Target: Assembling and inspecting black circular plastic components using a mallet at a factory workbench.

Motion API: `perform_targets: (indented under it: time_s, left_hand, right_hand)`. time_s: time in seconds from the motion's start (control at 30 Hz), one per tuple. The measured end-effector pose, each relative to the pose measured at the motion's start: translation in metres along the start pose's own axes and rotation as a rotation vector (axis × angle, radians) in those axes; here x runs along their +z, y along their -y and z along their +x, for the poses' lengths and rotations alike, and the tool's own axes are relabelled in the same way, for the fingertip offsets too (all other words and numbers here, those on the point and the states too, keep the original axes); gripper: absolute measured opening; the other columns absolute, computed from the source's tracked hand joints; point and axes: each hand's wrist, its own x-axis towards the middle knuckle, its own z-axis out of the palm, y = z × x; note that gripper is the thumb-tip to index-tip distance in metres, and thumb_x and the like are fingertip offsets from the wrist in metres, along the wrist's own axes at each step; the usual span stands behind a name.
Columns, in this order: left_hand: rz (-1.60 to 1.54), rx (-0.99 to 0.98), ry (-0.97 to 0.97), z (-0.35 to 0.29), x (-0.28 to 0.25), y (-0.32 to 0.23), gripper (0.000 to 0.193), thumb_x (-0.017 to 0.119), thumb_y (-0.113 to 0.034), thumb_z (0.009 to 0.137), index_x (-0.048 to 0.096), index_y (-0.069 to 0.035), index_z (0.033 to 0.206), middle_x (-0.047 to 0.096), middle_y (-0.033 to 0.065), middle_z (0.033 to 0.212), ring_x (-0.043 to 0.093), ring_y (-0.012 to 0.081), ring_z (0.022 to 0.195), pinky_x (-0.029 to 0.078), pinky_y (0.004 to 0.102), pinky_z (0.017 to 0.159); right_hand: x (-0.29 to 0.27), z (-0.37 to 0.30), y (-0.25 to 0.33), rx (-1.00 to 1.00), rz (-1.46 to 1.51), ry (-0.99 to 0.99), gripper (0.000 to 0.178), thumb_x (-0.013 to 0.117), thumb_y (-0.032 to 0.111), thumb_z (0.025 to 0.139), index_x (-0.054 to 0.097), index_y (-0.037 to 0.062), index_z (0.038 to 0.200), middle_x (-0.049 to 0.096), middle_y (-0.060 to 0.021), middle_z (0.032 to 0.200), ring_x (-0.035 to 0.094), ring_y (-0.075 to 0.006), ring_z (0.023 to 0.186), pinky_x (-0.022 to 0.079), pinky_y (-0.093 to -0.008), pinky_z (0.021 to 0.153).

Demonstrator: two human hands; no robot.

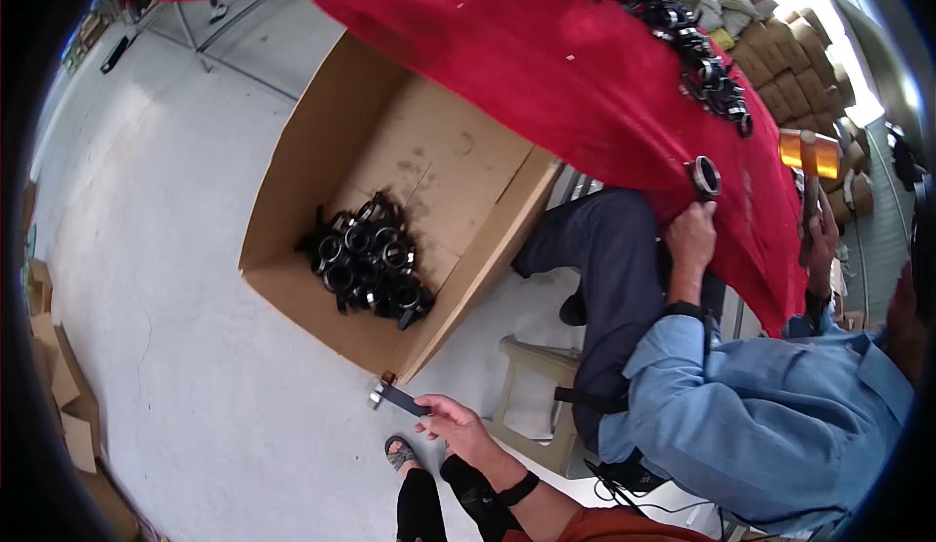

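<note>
My right hand (456,429) comes in from the lower edge in an orange-red sleeve, with a black band at the wrist. Its fingers are closed on the end of a dark, flat-handled tool (404,401) with a silver and brown head, somewhat like a small hammer. The tool's head is beside the near corner of a large open cardboard box (322,320). Inside that box lies a heap of black and silver ring-shaped clamps (363,261). My left hand is out of the picture.
A red-covered table (507,45) bears more ring clamps (694,50). To the right, a blue-shirted person (721,415) sits by a beige stool (531,396), holding a ring clamp (704,177) and an amber-headed mallet (808,155). Stacked cartons (790,64) stand behind.
</note>
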Motion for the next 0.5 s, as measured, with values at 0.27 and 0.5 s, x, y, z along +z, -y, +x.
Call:
perform_targets:
  time_s: [0.27,0.5]
  left_hand:
    - [0.349,0.183,0.327,0.019,-0.044,-0.004,0.069,0.052,-0.051,0.086,0.037,-0.009,0.139,0.041,0.0324,0.133,0.052,0.0435,0.113,0.045,0.0468,0.093]
    - [-0.299,0.286,-0.279,0.037,-0.099,0.031,0.041,0.055,-0.031,0.086,0.057,0.000,0.113,0.066,0.0125,0.076,0.060,0.0177,0.059,0.050,0.0310,0.054]
  right_hand:
    - [-0.031,-0.118,-0.025,-0.016,-1.157,0.166,0.027,0.055,0.021,0.087,0.057,0.0051,0.108,0.062,-0.0176,0.100,0.061,-0.0334,0.094,0.049,-0.0408,0.081]
    - [-0.096,-0.256,-0.045,0.373,-1.308,0.140,0.031,0.052,0.028,0.078,0.063,0.0081,0.099,0.065,-0.0201,0.094,0.061,-0.0382,0.092,0.048,-0.0474,0.078]
